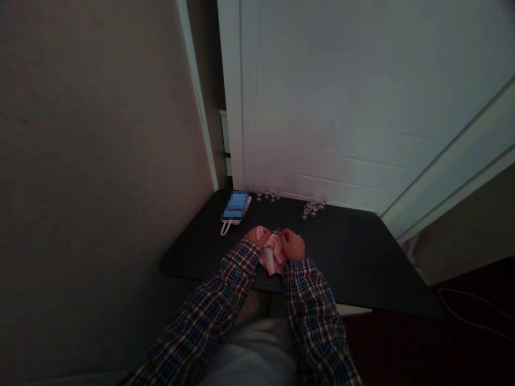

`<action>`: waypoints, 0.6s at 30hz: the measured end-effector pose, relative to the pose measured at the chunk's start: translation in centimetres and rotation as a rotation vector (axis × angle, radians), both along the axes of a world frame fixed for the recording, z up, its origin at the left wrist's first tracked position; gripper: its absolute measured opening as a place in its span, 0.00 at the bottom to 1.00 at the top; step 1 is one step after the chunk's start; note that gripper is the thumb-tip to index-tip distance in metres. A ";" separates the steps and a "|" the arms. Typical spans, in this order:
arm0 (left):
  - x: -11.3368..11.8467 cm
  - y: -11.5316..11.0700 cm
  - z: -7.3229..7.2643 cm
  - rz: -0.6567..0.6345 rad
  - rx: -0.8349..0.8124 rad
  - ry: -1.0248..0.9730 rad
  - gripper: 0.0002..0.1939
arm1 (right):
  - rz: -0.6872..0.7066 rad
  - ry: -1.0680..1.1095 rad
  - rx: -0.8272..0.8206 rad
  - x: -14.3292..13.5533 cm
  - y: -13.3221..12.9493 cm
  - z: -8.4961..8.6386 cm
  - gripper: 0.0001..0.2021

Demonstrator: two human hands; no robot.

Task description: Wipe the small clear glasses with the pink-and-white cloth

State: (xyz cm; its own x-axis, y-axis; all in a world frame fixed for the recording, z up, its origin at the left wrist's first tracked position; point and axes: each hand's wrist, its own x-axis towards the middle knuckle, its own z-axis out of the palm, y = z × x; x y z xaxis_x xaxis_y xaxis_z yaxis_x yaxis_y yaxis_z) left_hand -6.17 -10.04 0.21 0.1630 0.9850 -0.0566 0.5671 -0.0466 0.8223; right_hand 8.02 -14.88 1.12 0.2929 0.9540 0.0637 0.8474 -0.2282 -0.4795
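Note:
A crumpled pink and white cloth (272,256) is bunched between my two hands, low over the near part of the black table. My left hand (254,235) is closed on it, with a fold of the cloth lying over the fingers. From the other side my right hand (293,245) is closed too, its curled fingers at the cloth's upper right edge. Between the fingertips shows a small shiny, clear piece (275,232), perhaps part of a glass; the fingers and cloth hide most of it.
Small clear stemmed glasses stand at the table's back in a left group (272,197) and a right group (313,207). A phone-like device (236,206) with a white strap lies at the back left. Behind the black table (354,257) rises a white panel (322,80); a wall (100,161) is leftward.

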 end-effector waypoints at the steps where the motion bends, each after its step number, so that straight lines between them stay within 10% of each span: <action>1: 0.0 0.0 -0.2 0.008 0.011 -0.011 0.10 | 0.000 0.004 0.001 -0.1 -0.1 0.1 0.12; 18: -1.1 0.5 -1.8 0.038 0.191 -0.217 0.15 | 0.210 0.107 0.212 -1.5 -0.7 0.7 0.17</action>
State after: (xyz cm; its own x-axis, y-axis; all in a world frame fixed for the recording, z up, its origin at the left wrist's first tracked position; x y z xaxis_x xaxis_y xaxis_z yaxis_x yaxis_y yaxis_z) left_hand -7.29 -9.49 -1.55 0.1143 0.9801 0.1622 0.3831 -0.1942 0.9031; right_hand 6.52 -15.56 1.86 0.1070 0.9632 0.2465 0.8075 0.0604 -0.5868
